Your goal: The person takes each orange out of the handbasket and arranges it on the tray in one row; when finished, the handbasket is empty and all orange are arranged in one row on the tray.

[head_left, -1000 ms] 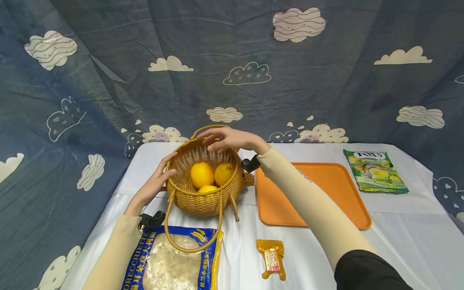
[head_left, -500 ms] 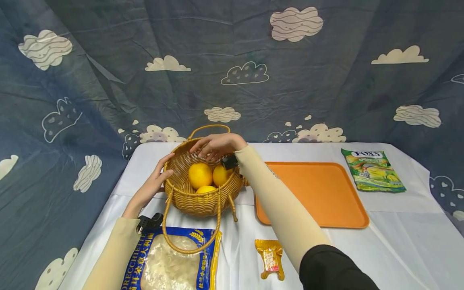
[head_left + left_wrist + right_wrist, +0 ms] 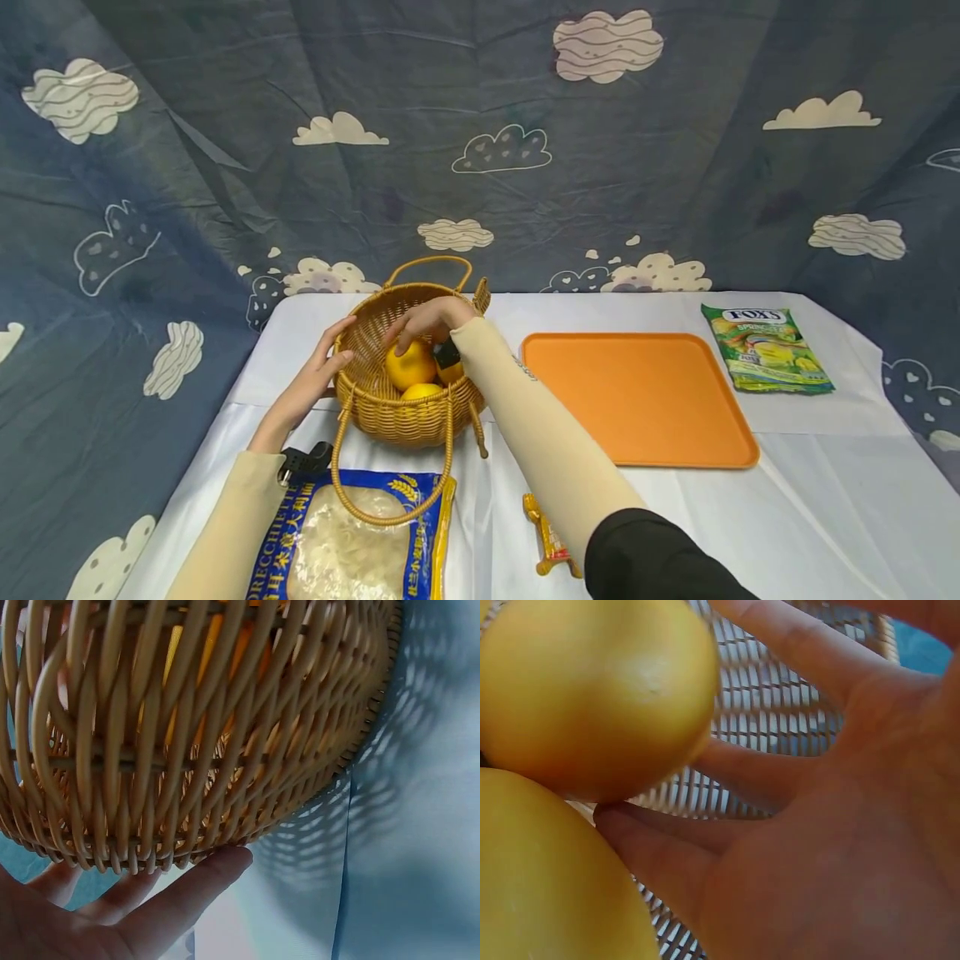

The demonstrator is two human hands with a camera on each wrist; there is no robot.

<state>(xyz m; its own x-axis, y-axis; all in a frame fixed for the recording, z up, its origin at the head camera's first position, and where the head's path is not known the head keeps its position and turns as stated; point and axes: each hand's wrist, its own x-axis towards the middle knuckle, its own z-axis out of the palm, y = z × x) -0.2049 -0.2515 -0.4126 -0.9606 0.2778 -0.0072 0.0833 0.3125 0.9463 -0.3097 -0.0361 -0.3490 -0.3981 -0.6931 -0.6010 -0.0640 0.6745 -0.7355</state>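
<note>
A woven wicker basket point(image 3: 397, 423) with two loop handles stands at the middle left of the table, holding several oranges. My left hand point(image 3: 302, 390) rests against its left side near the rim; in the left wrist view the extended fingers point(image 3: 191, 889) touch the weave. My right hand point(image 3: 429, 320) reaches down into the basket at an orange point(image 3: 409, 367). Seen from the right wrist, loosely spread fingers point(image 3: 754, 774) lie around and behind that fruit, not closed on it. A second orange point(image 3: 547, 877) sits beside it, near a fingertip.
An orange tray point(image 3: 637, 400) lies right of the basket. Beyond it is a green Fox's candy bag point(image 3: 768, 350). A blue pasta bag point(image 3: 352, 542) lies in front of the basket, under its front handle. A small golden packet point(image 3: 551, 542) is partly hidden by the right forearm.
My right hand has moved from above the rim down and left into the basket, reaching the orange. The left hand stays on the basket's side. The right forearm now covers part of the golden packet.
</note>
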